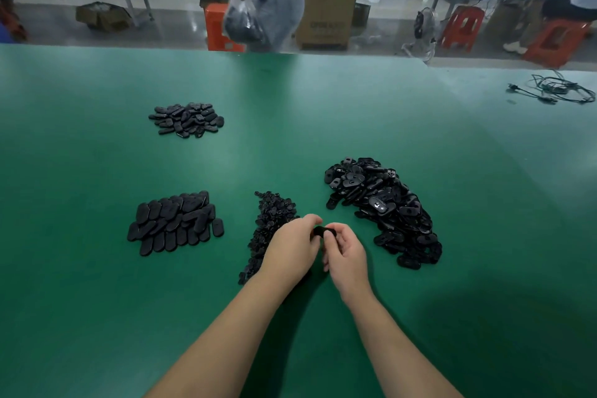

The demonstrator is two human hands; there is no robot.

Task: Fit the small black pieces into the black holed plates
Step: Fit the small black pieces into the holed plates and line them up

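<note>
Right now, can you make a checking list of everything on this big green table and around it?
Surface: green table.
Job's things: holed plates pile; small pieces pile; two stacks of plates.
Clutter: nothing seen.
Hands: left hand and right hand both hold one plate.
Cables: black cable bundle.
Surroundings: person with plastic bag, red stools, cardboard boxes.

Four heaps of black parts lie on the green table (97,300): one heap of small pieces (269,220) near the middle, one large heap of holed plates (384,207) to the right, one flat-laid heap of oval plates (174,223) to the left, and one smaller heap (187,119) far left. Pieces per heap are too many to count. Two hands show, left hand (290,252) and right hand (347,255), with one black plate (323,231) between them. One tangle of cable (555,89) lies far right.
</note>
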